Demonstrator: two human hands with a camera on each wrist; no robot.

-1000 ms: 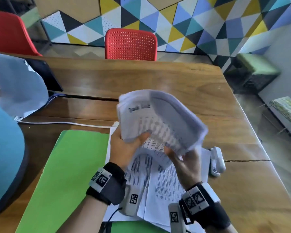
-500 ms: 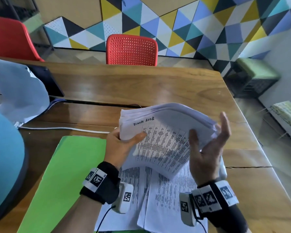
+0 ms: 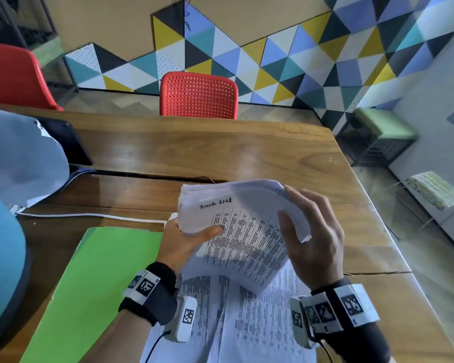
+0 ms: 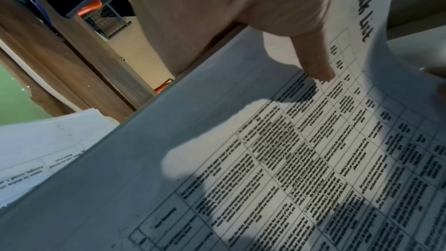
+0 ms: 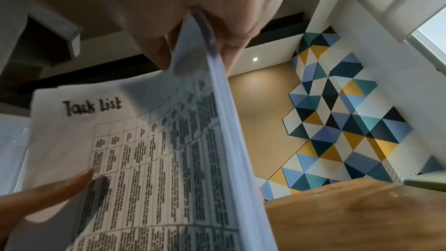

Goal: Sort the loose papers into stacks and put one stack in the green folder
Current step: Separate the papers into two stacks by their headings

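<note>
Holding paper stack (image 3: 243, 233) above table (image 3: 220, 153): left hand (image 3: 180, 243) thumb clamped on top sheet; right hand (image 3: 313, 237) pinching right edge. Green folder (image 3: 95, 284) flat, left. Loose sheets (image 3: 247, 323) beneath.

Bright daylight from the right; wrist views dimmer — edges warped, blurred.

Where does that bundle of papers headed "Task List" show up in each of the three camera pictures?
Head: paper bundle at centre, between both hands.
Left wrist: it fills the lower right, under the left hand's thumb.
Right wrist: left and centre, its edge pinched by the right hand.
Shared landmark: the "Task List" heading.
</note>
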